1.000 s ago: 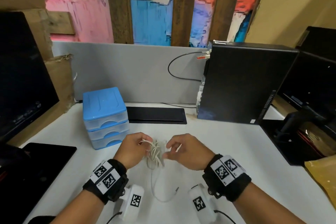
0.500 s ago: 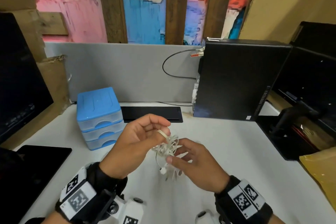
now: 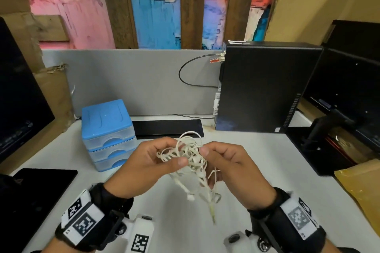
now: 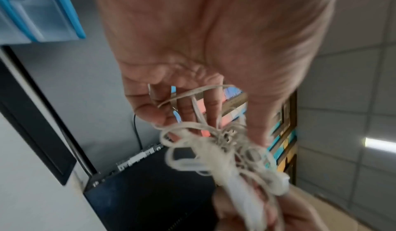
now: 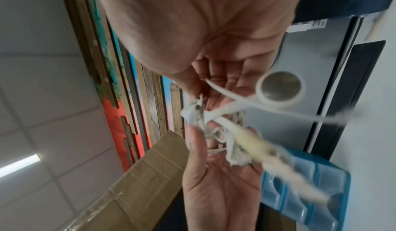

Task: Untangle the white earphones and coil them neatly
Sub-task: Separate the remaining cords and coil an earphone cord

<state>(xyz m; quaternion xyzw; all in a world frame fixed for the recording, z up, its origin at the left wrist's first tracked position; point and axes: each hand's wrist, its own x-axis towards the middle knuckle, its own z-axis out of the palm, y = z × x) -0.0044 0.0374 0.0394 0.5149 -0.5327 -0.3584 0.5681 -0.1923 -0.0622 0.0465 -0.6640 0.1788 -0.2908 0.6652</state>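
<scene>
Tangled white earphone cord [image 3: 190, 159] held above the white desk [image 3: 267, 162].
Left hand [image 3: 148, 165] and right hand [image 3: 232, 167] both pinch the knot; an earbud and plug dangle below.

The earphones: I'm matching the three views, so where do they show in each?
Head: earphones at centre, between both hands.
Left wrist: lower centre-right, blurred, below the fingers.
Right wrist: centre, one earbud right of the palm.
Shared landmark: blue drawer unit.
</scene>
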